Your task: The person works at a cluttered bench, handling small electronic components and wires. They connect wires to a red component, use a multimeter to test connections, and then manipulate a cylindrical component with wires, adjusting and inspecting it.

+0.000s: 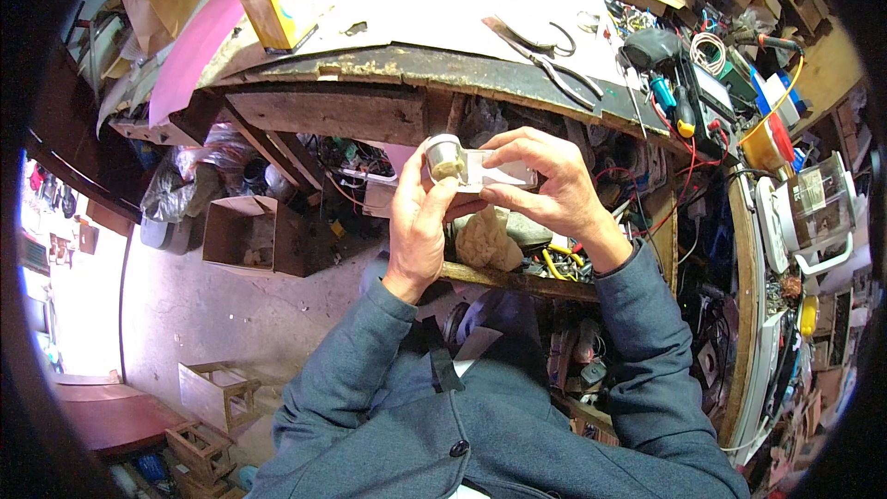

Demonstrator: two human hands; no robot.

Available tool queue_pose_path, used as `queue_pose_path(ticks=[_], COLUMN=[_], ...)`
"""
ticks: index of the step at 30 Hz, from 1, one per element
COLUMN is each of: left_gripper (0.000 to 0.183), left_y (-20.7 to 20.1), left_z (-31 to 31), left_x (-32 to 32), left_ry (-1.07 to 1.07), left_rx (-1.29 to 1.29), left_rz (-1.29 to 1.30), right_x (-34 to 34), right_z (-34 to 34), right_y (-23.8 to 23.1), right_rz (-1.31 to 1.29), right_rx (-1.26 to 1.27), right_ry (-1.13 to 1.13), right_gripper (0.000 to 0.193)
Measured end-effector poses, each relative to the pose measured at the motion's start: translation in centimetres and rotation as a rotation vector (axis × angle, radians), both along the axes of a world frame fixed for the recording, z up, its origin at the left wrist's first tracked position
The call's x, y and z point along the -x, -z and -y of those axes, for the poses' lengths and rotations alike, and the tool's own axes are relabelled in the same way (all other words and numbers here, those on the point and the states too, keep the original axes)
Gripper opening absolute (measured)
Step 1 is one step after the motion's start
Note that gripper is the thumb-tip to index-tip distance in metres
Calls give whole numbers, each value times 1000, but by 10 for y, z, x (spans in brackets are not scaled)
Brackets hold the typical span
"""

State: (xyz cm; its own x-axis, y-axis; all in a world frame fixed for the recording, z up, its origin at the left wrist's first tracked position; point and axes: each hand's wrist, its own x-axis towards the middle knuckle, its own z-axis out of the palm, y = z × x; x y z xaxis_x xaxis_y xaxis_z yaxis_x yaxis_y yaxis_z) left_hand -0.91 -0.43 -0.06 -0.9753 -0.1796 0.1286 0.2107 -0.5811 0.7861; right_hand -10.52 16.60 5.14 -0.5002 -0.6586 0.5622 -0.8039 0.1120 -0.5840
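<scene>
Above an open drawer, my two hands meet around small parts. My left hand (418, 229) is closed around a short, round silvery cup-shaped piece (443, 153), its thumb at the yellowish lower end. A pale rectangular piece (504, 172) lies between the fingers and thumb of my right hand (560, 187). It touches or joins the round piece; which of the two, I cannot tell. Just below the hands, a crumpled beige lump (488, 240) rests in the drawer beside yellow-handled tools (559, 261).
Long-handled pliers (545, 65) and a yellow box (279, 7) lie on the white-covered workbench (397, 9). Its worn front edge (333, 65) runs beyond my hands. A multimeter (710, 97) with red leads is at right. An open cardboard box (251, 236) stands on the floor at left.
</scene>
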Motion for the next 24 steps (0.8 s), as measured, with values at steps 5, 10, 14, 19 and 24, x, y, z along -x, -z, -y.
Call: queue_pose_path(ticks=[5,10,14,19,24], left_gripper=[51,55,56,57,53], left_y=[1,-1,0,-1,-3], left_z=[-1,0,0,-1,-2], left_x=[0,0,0,0,-1], left_ry=[-28,-8,-6,-8,-20], left_rx=[52,44,38,57,85], left_rz=[18,20,28,43,64], right_x=[0,0,-3,-3,-4], right_z=[0,1,1,0,0], right_y=[0,1,0,3,2], right_rz=[1,-4,7,27,26], right_rx=[0,9,34,45,39], right_ry=[5,12,32,54,60], right_gripper=[28,27,26,25,24])
